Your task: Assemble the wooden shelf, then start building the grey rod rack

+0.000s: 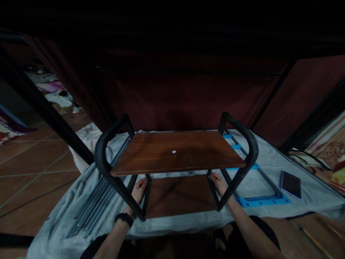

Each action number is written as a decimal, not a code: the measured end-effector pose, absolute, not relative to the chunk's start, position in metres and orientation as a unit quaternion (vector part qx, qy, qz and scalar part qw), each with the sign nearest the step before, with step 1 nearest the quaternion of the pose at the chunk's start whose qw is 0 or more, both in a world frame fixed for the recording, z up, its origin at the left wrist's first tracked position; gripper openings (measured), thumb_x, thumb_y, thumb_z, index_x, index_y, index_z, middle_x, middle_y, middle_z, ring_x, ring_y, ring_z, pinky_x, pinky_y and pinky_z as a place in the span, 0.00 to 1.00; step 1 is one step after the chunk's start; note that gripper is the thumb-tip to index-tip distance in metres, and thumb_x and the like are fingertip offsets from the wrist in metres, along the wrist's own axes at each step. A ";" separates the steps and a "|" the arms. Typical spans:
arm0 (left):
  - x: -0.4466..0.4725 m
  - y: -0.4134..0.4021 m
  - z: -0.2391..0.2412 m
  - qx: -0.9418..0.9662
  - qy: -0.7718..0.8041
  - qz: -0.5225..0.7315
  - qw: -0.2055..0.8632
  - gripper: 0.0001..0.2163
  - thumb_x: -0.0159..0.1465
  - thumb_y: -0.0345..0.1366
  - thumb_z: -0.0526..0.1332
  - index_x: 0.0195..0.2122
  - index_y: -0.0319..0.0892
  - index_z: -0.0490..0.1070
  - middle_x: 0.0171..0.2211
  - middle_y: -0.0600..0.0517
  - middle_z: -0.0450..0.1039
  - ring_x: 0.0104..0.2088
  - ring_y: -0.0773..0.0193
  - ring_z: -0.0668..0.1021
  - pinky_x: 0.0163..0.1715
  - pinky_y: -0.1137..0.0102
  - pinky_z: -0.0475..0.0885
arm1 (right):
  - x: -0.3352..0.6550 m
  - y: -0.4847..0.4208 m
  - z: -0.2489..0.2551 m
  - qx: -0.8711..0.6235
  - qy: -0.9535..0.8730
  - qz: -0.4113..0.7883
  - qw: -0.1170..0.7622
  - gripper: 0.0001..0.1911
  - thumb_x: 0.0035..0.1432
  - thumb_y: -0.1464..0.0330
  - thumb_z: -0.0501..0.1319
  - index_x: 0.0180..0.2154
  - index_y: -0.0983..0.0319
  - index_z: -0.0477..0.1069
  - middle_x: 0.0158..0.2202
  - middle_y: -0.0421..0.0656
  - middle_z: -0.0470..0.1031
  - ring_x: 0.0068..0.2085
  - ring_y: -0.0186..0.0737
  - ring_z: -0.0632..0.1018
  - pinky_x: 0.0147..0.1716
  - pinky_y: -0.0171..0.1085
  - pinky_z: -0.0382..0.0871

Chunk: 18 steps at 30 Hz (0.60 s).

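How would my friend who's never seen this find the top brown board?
Start at the grey cloth; a dark-framed rack is over it, with the left hand and right hand at its lower sides. The top brown board spans between the rack's curved tubes. Unlike the lower board, it shows a small white mark.

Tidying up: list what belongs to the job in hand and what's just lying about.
Job in hand:
- black-framed, two-tier shelf with brown boards; left hand and right hand at its lower bars

Apparently lying about:
- slim grey rods, possibly parts
- rectangular blue-and-grey frame, likewise
- dark rectangular phone
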<state>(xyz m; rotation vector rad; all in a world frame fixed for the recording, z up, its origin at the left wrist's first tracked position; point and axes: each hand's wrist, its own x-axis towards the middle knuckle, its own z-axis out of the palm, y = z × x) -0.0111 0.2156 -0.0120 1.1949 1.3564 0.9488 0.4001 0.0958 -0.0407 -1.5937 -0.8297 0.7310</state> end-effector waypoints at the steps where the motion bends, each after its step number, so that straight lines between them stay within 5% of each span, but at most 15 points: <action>1: -0.012 0.216 -0.015 0.499 0.565 0.402 0.521 0.24 0.47 0.57 0.68 0.34 0.40 0.75 0.31 0.49 0.78 0.35 0.55 0.78 0.37 0.66 0.72 | 0.400 0.095 -0.041 -0.673 -0.355 0.308 0.571 0.23 0.43 0.44 0.65 0.23 0.58 0.70 0.24 0.42 0.72 0.30 0.45 0.73 0.34 0.43 0.69; 18: -0.014 0.228 -0.051 0.549 0.589 0.416 0.422 0.16 0.54 0.52 0.61 0.31 0.43 0.74 0.26 0.52 0.74 0.30 0.57 0.77 0.31 0.68 0.70 | 0.399 0.098 -0.044 -0.651 -0.344 0.339 0.586 0.22 0.41 0.46 0.65 0.22 0.56 0.63 0.22 0.38 0.67 0.26 0.40 0.68 0.29 0.40 0.64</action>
